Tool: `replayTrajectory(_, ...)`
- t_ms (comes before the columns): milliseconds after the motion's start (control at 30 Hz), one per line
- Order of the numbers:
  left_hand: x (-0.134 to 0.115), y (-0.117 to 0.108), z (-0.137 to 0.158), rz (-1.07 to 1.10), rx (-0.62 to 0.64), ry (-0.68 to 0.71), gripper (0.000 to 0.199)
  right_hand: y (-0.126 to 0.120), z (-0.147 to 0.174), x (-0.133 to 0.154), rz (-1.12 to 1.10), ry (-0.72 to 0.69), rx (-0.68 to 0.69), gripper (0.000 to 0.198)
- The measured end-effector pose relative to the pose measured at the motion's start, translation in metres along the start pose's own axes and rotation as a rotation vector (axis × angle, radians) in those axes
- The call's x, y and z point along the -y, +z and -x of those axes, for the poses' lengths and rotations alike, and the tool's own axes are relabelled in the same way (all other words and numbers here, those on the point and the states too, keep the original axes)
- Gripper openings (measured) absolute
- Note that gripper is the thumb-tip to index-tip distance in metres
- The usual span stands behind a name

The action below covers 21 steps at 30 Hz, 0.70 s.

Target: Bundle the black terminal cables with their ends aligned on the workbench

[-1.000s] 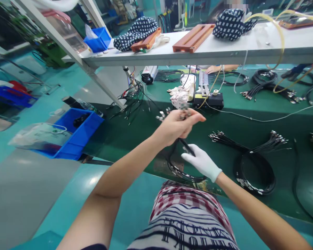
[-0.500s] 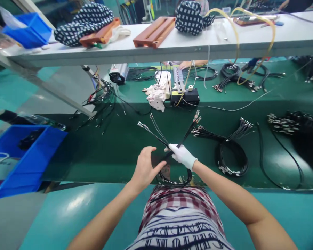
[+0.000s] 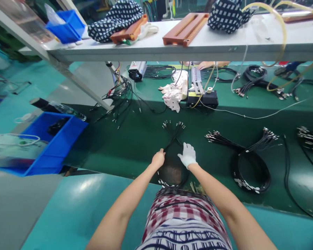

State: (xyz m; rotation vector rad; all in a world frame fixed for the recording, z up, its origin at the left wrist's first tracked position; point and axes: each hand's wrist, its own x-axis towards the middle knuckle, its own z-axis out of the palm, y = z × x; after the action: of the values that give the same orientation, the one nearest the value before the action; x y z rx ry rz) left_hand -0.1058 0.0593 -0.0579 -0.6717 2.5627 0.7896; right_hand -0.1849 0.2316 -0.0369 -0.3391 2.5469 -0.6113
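A looped bundle of black cables (image 3: pixel 170 140) lies on the green bench right in front of me. Its two ends cross at the top and fan out into metal-tipped leads. Bare and closed, my left hand (image 3: pixel 158 159) grips the left side of the loop. My right hand (image 3: pixel 188 155), in a white glove, rests at the loop's right side with its fingers stretched out and thumb apart. White tags show along the bottom of the loop, close to my checked apron.
To the right lies a bigger coil of black cables (image 3: pixel 265 173). A blue bin (image 3: pixel 73 139) stands at the left. Behind are a black box (image 3: pixel 210 99) and white cloth gloves (image 3: pixel 173 92). A white shelf (image 3: pixel 156 52) crosses above. Another person's hand (image 3: pixel 210 65) shows beneath it.
My left hand has gone from open to closed on the loop. My right hand has let go of the cables and opened. The crossed ends now lie on the bench. The view has swung left.
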Motion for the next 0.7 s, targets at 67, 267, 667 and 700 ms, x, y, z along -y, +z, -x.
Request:
replayTrajectory(67, 0.004, 0.004, 0.002, 0.028, -0.027, -0.001, 0.023, 0.011, 0.007, -0.014, 0.095, -0.018, -0.018, 0.057)
replayTrajectory(267, 0.026, -0.011, 0.013, 0.071, -0.128, 0.004, 0.032, 0.017, 0.006, -0.033, 0.221, -0.025, -0.075, 0.046)
replayTrajectory(667, 0.054, -0.016, -0.002, -0.136, -0.142, -0.063, 0.024, 0.023, 0.008, -0.026, 0.301, 0.159, -0.107, 0.051)
replayTrajectory(700, 0.055, -0.017, -0.003, -0.144, -0.130, -0.058, 0.025, 0.022, 0.004, -0.022, 0.310, 0.162, -0.087, 0.049)
